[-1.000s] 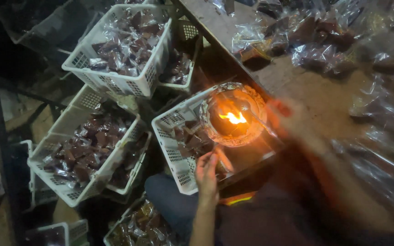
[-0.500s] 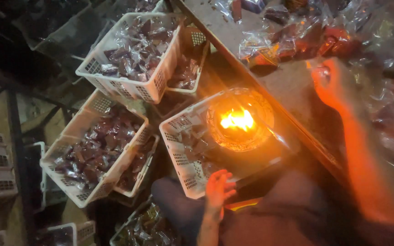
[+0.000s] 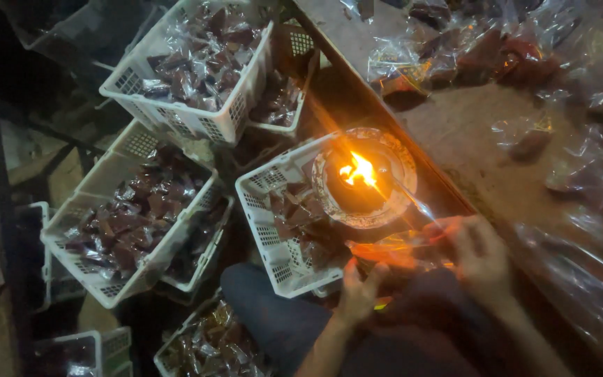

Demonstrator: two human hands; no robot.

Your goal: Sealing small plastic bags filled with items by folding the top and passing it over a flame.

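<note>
You are working in a dim, small-scale packing workshop. Evidence: white plastic baskets [image 3: 190,77] stacked on the floor, filled with small wrapped dark sweets [image 3: 130,220]; loose clear packets [image 3: 455,56] piled along a rough wooden bench [image 3: 469,132]; an open flame [image 3: 359,171] burning in a bowl.

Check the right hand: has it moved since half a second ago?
Yes. The right hand has come back from the table toward the body, now below the flame dish, holding a clear packet with the left hand.

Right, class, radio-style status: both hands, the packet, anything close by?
Left hand and right hand both gripping clear packet. Packet low beside flame bowl. White basket of wrapped pieces alongside.
</note>
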